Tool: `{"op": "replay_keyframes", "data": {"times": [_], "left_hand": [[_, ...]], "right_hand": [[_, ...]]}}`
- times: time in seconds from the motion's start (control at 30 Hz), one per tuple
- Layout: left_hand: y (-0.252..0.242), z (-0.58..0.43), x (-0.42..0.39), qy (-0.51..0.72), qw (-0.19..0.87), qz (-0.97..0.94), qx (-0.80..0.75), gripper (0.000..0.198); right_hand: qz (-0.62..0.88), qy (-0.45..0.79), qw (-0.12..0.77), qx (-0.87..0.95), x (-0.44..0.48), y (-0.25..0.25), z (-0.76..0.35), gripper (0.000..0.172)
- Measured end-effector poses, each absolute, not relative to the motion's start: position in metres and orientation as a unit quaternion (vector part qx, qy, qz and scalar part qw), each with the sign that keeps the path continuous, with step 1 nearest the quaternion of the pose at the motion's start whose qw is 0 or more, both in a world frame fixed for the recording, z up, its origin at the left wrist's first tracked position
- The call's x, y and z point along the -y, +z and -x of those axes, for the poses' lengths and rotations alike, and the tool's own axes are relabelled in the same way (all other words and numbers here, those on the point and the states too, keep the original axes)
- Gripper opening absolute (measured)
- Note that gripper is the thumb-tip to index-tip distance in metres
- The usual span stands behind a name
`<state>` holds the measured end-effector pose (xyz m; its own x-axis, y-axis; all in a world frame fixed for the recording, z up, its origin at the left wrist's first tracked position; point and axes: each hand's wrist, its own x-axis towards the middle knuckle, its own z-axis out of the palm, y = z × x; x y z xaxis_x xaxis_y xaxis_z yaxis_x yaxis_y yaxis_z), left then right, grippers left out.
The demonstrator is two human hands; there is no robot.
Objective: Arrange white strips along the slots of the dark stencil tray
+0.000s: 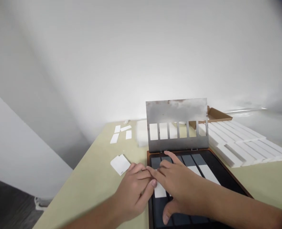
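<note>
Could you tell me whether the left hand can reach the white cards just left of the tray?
Probably yes. The left hand lies by the tray, and the white cards sit just past its fingertips on the tabletop, with nothing visible between. The right hand is further right, not blocking.

I count one left hand point(133, 194), one right hand point(176, 186), one dark tray point(217, 159), one steel plate point(176, 116) with six slots, four white strips point(129, 134) at far left, two overlapping white cards point(120, 164) nearer, and one cardboard flap point(217, 114) at far right.
</note>
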<state>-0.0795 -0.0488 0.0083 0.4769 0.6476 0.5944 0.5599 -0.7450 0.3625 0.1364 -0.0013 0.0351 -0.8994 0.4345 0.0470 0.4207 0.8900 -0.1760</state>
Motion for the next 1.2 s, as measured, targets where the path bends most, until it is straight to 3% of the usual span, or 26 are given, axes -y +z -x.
{"op": "replay_keyframes", "data": {"times": [0.17, 0.3, 0.57, 0.77, 0.9, 1.0, 1.07, 1.2], "left_hand": [[-0.001, 0.096, 0.053, 0.402, 0.076, -0.877, -0.252, 0.042], [-0.007, 0.098, 0.058, 0.28, 0.048, -0.945, -0.164, 0.023], [0.001, 0.093, 0.053, 0.281, 0.04, -0.932, -0.228, 0.033], [0.019, 0.085, 0.053, 0.286, 0.019, -0.924, -0.255, 0.013], [0.018, 0.082, 0.055, 0.302, -0.003, -0.914, -0.271, 0.013], [0.014, 0.083, 0.055, 0.306, -0.005, -0.907, -0.289, 0.012], [0.012, 0.086, 0.055, 0.303, -0.002, -0.906, -0.297, 0.013], [0.004, 0.094, 0.057, 0.306, 0.01, -0.92, -0.245, 0.017]], "right_hand": [[0.225, 0.083, 0.045, 0.97, -0.006, 0.039, -0.142, 0.095], [0.23, 0.102, 0.044, 0.967, -0.013, 0.041, -0.146, 0.073], [0.226, 0.086, 0.067, 0.968, -0.019, 0.036, -0.145, 0.049], [0.227, 0.098, 0.079, 0.966, -0.018, 0.038, -0.148, 0.049], [0.212, 0.12, 0.083, 0.966, -0.018, 0.033, -0.148, 0.08], [0.21, 0.106, 0.089, 0.968, -0.018, 0.027, -0.145, 0.088], [0.217, 0.096, 0.092, 0.967, -0.019, 0.025, -0.144, 0.088], [0.241, 0.102, 0.078, 0.962, -0.019, 0.028, -0.143, 0.072]]}}
